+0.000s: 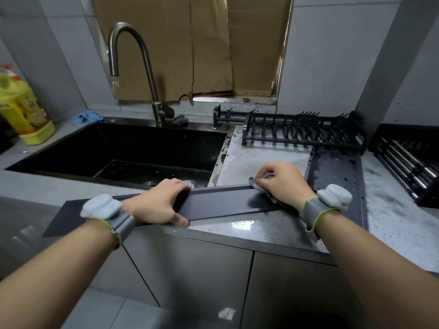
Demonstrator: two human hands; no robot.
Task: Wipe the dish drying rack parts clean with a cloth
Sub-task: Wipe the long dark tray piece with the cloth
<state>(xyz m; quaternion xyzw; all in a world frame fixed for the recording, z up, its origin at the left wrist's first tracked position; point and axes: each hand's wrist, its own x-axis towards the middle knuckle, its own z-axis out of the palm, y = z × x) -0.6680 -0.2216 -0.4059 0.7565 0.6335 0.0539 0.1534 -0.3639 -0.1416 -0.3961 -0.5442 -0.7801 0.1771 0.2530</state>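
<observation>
- We hold a long dark panel [213, 203] at the counter's [256, 230] front edge; its long axis runs left to right, rising slightly toward the right end.
- Our left hand [156, 203] grips the panel near its middle: fingers curled over the far edge, thumb on the near edge, clamping it steady.
- Our right hand [282, 181] sits at the panel's right end, fingers bunched round a checked cloth [257, 184] and pressing it onto the far edge.
- From the right fingers, the unwiped stretch of panel lies to the left, toward the left hand; the left end juts out past the left wrist, off the counter.
- We judge the next stroke runs along the long axis, right to left, and the right hand is the one placed to make it. The left grip would block the cloth midway and may need shifting.
- Beyond the right fingers lie other rack parts: a wet tray [337, 172], a plate rack [301, 131] and a basket [408, 160] further right.
- The sink [118, 148] lies beyond the left fingers.
</observation>
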